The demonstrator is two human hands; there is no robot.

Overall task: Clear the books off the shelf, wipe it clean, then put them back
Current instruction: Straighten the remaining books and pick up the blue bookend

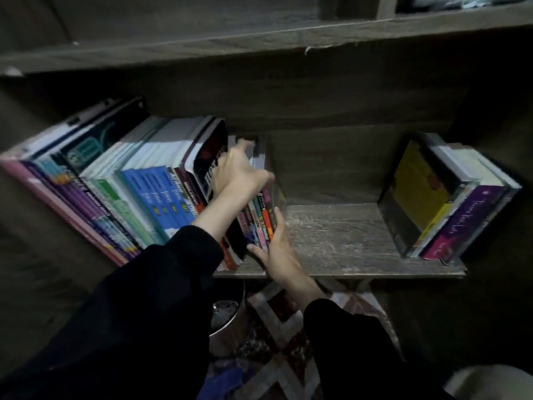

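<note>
A long row of books (pixel 121 183) stands on the left part of the wooden shelf (pixel 340 241). At the row's right end is a small bundle of thin colourful paperbacks (pixel 264 217). My left hand (pixel 239 171) reaches over the top of this bundle, fingers hooked behind it. My right hand (pixel 277 252) grips the bundle's lower front edge, thumb on the spines and fingers along its right side. A second short stack of books (pixel 441 203), with a yellow cover facing left, stands at the shelf's right end. The board between the two groups is bare and scuffed.
An upper shelf board (pixel 259 36) overhangs the books. Below the shelf stands a metal bin (pixel 227 321) on a patterned rug (pixel 288 342). A pale rounded object (pixel 490 382) shows at the bottom right corner.
</note>
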